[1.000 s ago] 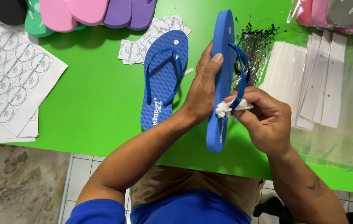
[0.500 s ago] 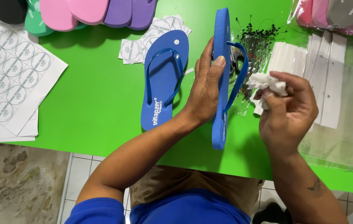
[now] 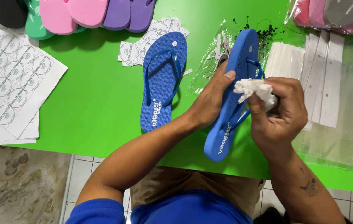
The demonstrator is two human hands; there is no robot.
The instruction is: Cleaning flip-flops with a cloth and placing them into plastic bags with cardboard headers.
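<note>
sticker sheets (image 3: 6,79), white and printed with rows of round labels, lie stacked at the left edge of the green desk (image 3: 89,103), one corner hanging over the near edge. along the far edge sits a row of flip-flops (image 3: 81,14) in black, teal, pink and purple, only their heels in view. just right of them a few cut-out round stickers (image 3: 143,37) lie loose, partly under the toe of a blue flip-flop (image 3: 162,81) that rests flat on the desk, strap up, heel toward the near edge.

next comes the left hand (image 3: 211,101), closed on the second blue flip-flop (image 3: 232,99), thumb up on the sole near the toe post and fingers wrapped behind the left side. this sandal is held tilted on its edge, lifted off the desk, toe toward the far edge and heel over the near edge. behind its toe lies a clear plastic bag (image 3: 209,66) with small black tag pins (image 3: 267,33) scattered about it.

the right hand (image 3: 282,112) is just right of the held sandal, fingers curled tight round a crumpled white cloth (image 3: 253,89), which is pressed against the sandal's strap and upper face. past that hand, white card strips (image 3: 321,83) lie side by side over clear plastic sleeves (image 3: 342,132) toward the right edge. bagged flip-flops (image 3: 334,14), pink and grey, fill the far right corner.
</note>
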